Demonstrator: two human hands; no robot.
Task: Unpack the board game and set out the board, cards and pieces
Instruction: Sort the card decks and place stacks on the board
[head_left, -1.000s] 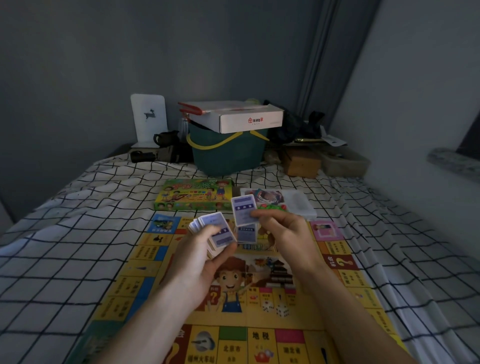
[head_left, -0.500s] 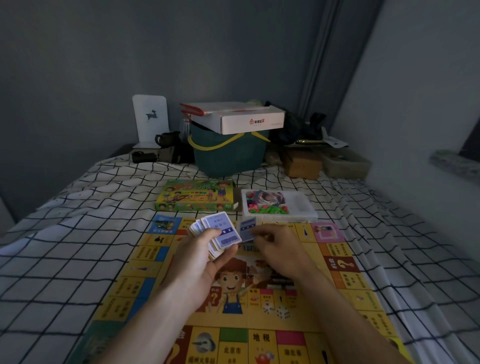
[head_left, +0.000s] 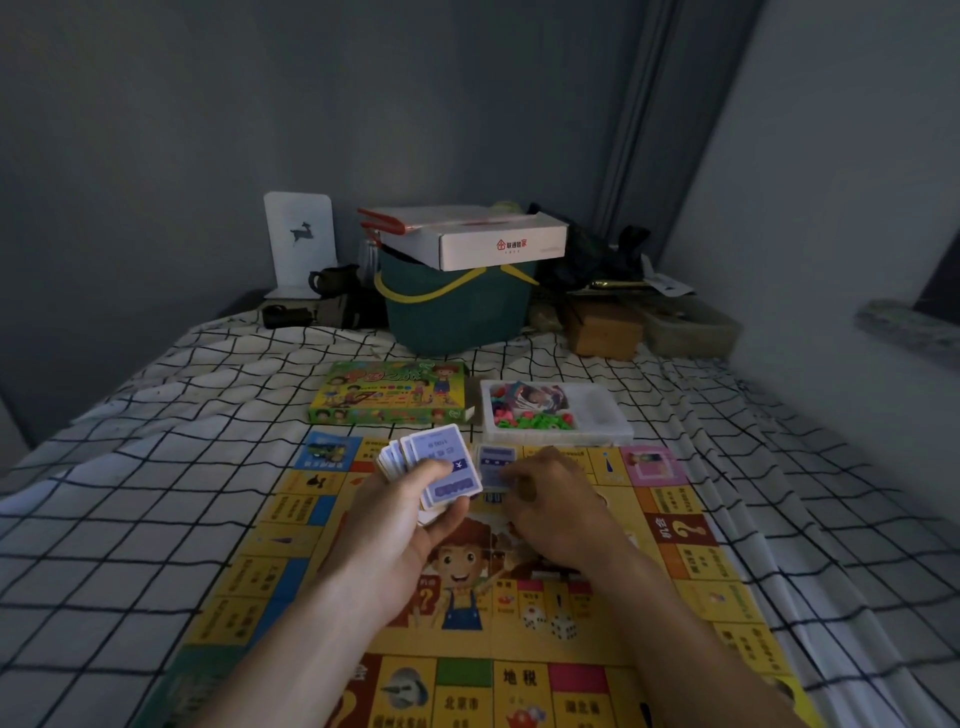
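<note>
With my left hand (head_left: 395, 525) gripping the fanned deck (head_left: 436, 467) above the board (head_left: 691, 566) and my right hand (head_left: 558, 499) pinching one card (head_left: 496, 465) down, I judged the loose fan could spill across the bed (head_left: 156, 499).

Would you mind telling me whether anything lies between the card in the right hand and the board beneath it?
Nothing visible does: the right hand holds a pale purple card low over the yellow game board, and the two white dice sit nearer the person, clear of it.
</note>
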